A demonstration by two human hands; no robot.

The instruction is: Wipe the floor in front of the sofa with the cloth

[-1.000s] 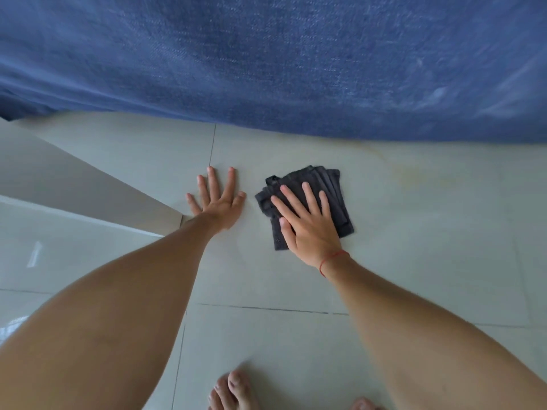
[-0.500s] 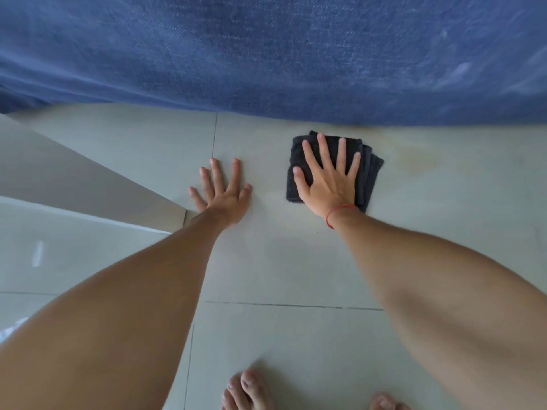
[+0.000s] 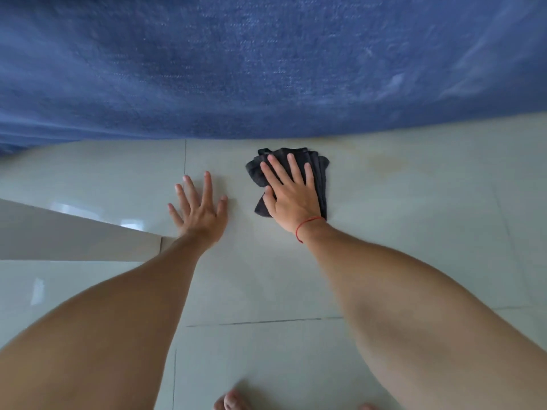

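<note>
A folded dark grey cloth (image 3: 322,176) lies on the pale tiled floor (image 3: 414,226), close to the lower edge of the blue sofa (image 3: 266,69). My right hand (image 3: 291,198), with a red string at the wrist, presses flat on the cloth with fingers spread and covers most of it. To the left of the cloth, my left hand (image 3: 199,213) rests flat on the bare tile, fingers apart and holding nothing.
A faint yellowish stain (image 3: 384,162) marks the tile right of the cloth, near the sofa. A low beige ledge (image 3: 59,235) runs in from the left and ends by my left wrist. My bare toes (image 3: 233,400) show at the bottom edge.
My right hand slid the cloth away from me to the sofa's edge, then a little leftward. My left hand stayed planted on the tile.
</note>
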